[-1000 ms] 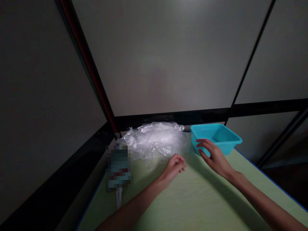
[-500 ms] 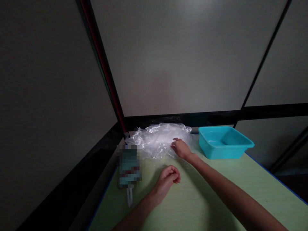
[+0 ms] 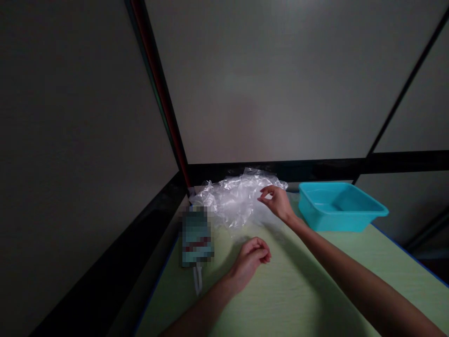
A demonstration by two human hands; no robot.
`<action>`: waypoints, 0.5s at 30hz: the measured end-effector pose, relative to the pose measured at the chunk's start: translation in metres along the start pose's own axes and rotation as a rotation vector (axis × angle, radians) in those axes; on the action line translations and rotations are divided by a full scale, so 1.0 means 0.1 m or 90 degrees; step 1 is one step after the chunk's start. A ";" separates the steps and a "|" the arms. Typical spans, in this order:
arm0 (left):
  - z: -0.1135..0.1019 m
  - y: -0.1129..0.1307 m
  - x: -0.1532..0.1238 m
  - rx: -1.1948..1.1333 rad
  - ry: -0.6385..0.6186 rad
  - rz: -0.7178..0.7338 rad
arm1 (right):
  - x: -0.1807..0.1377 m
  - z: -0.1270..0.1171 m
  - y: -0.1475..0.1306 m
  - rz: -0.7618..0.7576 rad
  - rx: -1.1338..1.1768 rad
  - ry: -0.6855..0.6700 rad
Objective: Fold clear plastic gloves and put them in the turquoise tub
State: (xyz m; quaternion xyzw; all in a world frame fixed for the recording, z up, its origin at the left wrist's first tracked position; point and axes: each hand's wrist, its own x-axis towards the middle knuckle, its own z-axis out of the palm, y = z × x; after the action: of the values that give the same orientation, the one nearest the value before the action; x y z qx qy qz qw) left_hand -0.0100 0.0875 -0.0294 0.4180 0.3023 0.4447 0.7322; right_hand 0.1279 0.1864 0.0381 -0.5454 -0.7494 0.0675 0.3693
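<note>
A crumpled heap of clear plastic bags lies at the back of the pale green table. My right hand is raised at the heap's right side, thumb and forefinger drawn together in a pinch at the thin plastic. The exact contact is hard to see because the film is transparent. Closer to me, my left hand hovers low over the table, its fingers loosely curled in and the thumb against them. Nothing shows in it.
On the right stands a turquoise plastic basin, near the table's right edge. A blurred-out greenish item with a white strap lies at the left edge. Grey wall panels rise behind the table.
My right hand has lifted slightly and its fingers have closed into a pinch. The plastic beside it stands a bit higher. My left hand keeps its curled shape; the view has shifted slightly.
</note>
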 end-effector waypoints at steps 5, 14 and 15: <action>0.01 0.03 -0.02 -0.032 0.012 0.002 | -0.30 -0.39 -0.18 -0.070 0.074 0.005; -0.02 0.06 -0.04 -0.118 0.120 0.075 | -1.16 -0.92 -0.24 0.095 0.468 -0.321; -0.03 0.07 -0.04 -0.127 0.124 0.082 | -1.20 -0.96 -0.23 0.143 0.575 -0.351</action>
State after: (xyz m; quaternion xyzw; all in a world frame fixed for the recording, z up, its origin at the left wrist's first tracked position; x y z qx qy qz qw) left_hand -0.0171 0.0873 -0.0245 0.3170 0.2987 0.5570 0.7071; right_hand 0.1865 0.0439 0.0608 -0.3715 -0.6519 0.5625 0.3472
